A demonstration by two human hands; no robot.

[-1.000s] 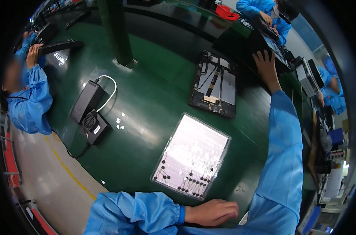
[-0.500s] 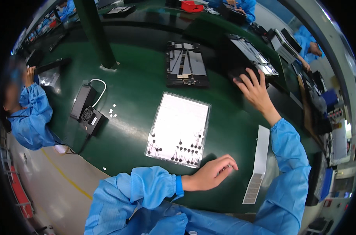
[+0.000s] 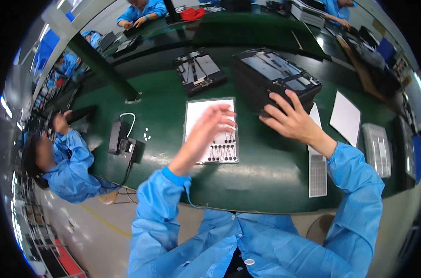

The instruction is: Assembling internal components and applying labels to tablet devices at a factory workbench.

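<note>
My left hand (image 3: pixel 210 127), slightly smeared by motion, hovers above a white panel in a clear frame (image 3: pixel 190 108). Its fingers are apart and nothing shows in them. On the panel's lower part lie several small black round parts (image 3: pixel 223 153) with thin leads; the hand and wrist hide some of it. My right hand (image 3: pixel 294 120) rests with spread fingers against the near side of a tall black stack (image 3: pixel 252 88). A device with its inner parts exposed (image 3: pixel 275 67), like an opened tablet, tops the stack. Another opened tablet-like device (image 3: pixel 199 72) lies left of it.
A black power adapter (image 3: pixel 117 136) and a small black box (image 3: pixel 129 150) stand left, near white scraps (image 3: pixel 147 134). Right are a printed strip (image 3: pixel 318 173), white sheet (image 3: pixel 346 116) and clear case (image 3: pixel 377 148). A green post (image 3: pixel 106 69) rises behind; a co-worker (image 3: pixel 76 157) sits left.
My left hand has gone from near the table's front edge up over the white panel, and its curled fingers have spread. My right hand stays at the stack. The view has shifted.
</note>
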